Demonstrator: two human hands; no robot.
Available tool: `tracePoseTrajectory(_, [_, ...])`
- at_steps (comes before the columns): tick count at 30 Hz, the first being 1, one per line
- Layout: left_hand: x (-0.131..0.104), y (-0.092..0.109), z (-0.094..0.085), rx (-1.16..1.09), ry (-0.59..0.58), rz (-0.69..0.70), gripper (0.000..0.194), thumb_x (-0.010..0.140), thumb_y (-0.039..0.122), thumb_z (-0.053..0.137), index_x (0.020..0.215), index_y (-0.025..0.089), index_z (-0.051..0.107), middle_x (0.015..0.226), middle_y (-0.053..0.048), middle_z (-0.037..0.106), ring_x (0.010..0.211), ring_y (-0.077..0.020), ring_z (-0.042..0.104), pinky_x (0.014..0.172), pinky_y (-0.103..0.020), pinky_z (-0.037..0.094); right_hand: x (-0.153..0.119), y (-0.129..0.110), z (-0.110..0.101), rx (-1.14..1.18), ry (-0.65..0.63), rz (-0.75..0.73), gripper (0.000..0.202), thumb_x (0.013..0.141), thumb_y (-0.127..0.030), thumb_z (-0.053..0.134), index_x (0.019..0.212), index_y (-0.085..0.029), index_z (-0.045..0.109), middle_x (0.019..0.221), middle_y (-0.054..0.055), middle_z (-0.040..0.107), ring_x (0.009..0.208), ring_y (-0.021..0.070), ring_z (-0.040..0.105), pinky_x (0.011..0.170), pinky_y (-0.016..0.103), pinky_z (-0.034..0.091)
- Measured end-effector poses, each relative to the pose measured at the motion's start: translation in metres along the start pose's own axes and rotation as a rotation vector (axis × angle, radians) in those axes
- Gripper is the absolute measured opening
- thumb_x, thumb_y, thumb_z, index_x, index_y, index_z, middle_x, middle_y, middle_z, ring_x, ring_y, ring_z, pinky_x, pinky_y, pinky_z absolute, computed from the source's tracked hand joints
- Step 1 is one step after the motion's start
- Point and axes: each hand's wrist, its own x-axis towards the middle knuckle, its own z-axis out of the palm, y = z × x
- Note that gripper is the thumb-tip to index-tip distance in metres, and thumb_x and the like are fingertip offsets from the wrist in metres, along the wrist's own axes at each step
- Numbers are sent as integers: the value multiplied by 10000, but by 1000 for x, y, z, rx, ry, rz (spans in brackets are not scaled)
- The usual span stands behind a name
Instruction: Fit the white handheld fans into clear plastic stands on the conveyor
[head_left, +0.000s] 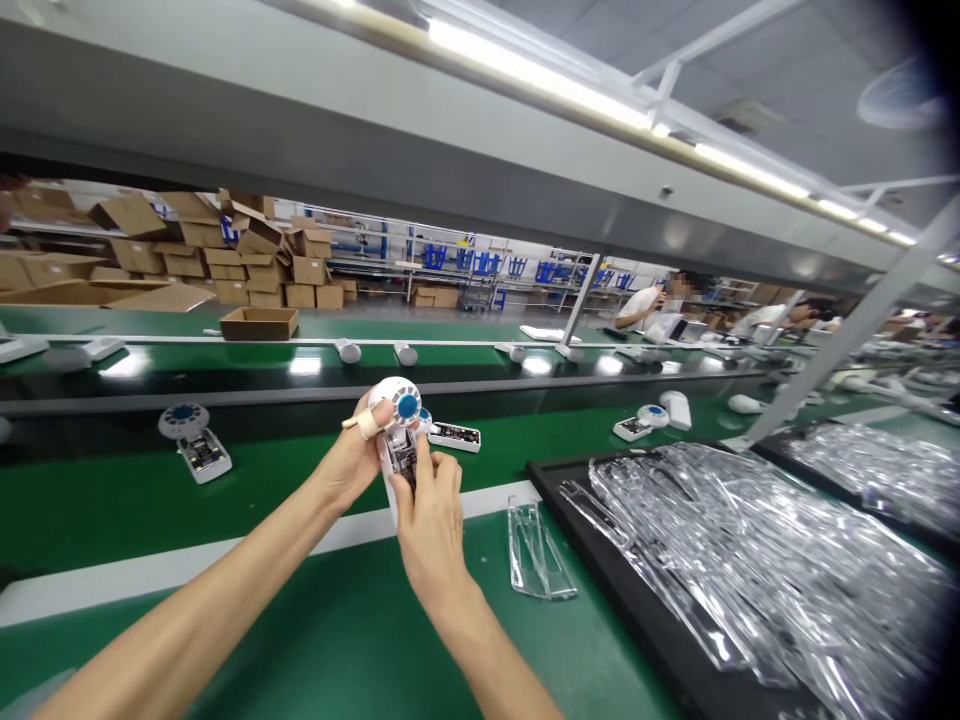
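Observation:
A white handheld device [391, 392] with a round head, a blue centre and an uncovered handle showing dark inner parts is between my hands. My left hand [358, 458] grips it around the neck from the left, a beige wrap on the thumb. On the handle's right side, my right hand [433, 500] has thumb and fingers closed against the opened part. What the right fingertips press on inside is partly hidden. Just behind lies a similar opened device [459, 437]. Nearest on the bench is a small group of clear plastic pieces [536, 550].
A black tray [600, 570] heaped with clear plastic parts [750, 540] stands at the right. Opened devices lie at left [196, 440] and right [639, 424] on the green belt. A metal post [855, 325] slants at right; a lamp housing [450, 170] spans overhead. People sit beyond.

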Motion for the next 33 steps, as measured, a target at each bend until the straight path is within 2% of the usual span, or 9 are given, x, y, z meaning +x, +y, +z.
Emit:
tracePoseTrajectory(4, [-3, 3, 3, -16, -6, 8, 487, 642, 332, 805, 1053, 172, 601, 954, -64, 691, 852, -217, 666, 785, -334, 542, -6, -3, -1, -33, -66, 70, 560, 946, -322, 410, 1485, -184, 341, 1140, 160, 515, 1033, 312, 514, 874, 512, 486])
tracePoseTrajectory(9, [-2, 6, 0, -32, -31, 30, 501, 629, 422, 818, 1019, 169, 633, 935, -71, 693, 888, -222, 653, 795, -326, 532, -12, -1, -11, 153, -282, 169, 617, 968, -323, 342, 1544, -268, 127, 1007, 87, 546, 827, 236, 587, 761, 437, 524])
tracePoseTrajectory(15, [-13, -4, -19, 360, 2, -249, 549, 578, 504, 831, 954, 145, 655, 879, -80, 697, 765, -211, 642, 690, -329, 527, -8, 5, -18, 183, -221, 88, 539, 906, -280, 472, 1441, -279, 412, 1063, 90, 593, 1001, 253, 556, 899, 422, 462])
tracePoseTrajectory(17, [-20, -6, -18, 453, 58, -207, 569, 573, 520, 823, 965, 144, 655, 889, -87, 704, 775, -225, 645, 674, -335, 527, -4, 8, -14, 255, -165, 230, 434, 934, -347, 414, 1337, -225, 522, 1028, 85, 647, 962, 238, 592, 851, 379, 475])
tracePoseTrajectory(20, [-32, -9, -7, 486, 139, -77, 625, 491, 512, 853, 959, 144, 661, 953, -104, 712, 887, -268, 654, 693, -323, 524, 5, 14, -4, 328, -40, 447, 490, 970, -427, 251, 918, -166, 663, 825, 85, 693, 791, 221, 635, 711, 318, 473])
tracePoseTrajectory(22, [-39, -11, 2, 479, 185, -25, 648, 444, 515, 863, 935, 144, 661, 1000, -118, 710, 945, -300, 650, 694, -325, 524, 9, 17, 2, 316, 8, 450, 571, 972, -449, 186, 701, -189, 617, 711, 86, 683, 703, 220, 630, 645, 307, 447])
tracePoseTrajectory(26, [-44, -18, 7, 462, 231, 0, 621, 454, 507, 854, 921, 147, 658, 999, -119, 715, 951, -302, 656, 700, -330, 530, 12, 14, 5, 274, 12, 386, 578, 979, -432, 169, 643, -205, 582, 676, 81, 681, 658, 211, 624, 610, 295, 416])
tracePoseTrajectory(29, [-27, -12, -12, 475, 158, -139, 588, 498, 510, 832, 924, 149, 648, 900, -103, 721, 838, -274, 674, 697, -355, 541, 11, 18, -12, 121, -134, 306, 537, 998, -419, 219, 706, -208, 617, 738, 58, 699, 717, 201, 644, 639, 280, 420])
tracePoseTrajectory(33, [17, 23, -71, 814, 254, -188, 607, 487, 566, 799, 893, 144, 640, 832, -122, 704, 815, -323, 671, 675, -408, 536, 1, 57, -55, -341, -175, 327, 302, 923, -418, 527, 1005, -146, 627, 1049, 143, 674, 1011, 286, 623, 746, 315, 446])
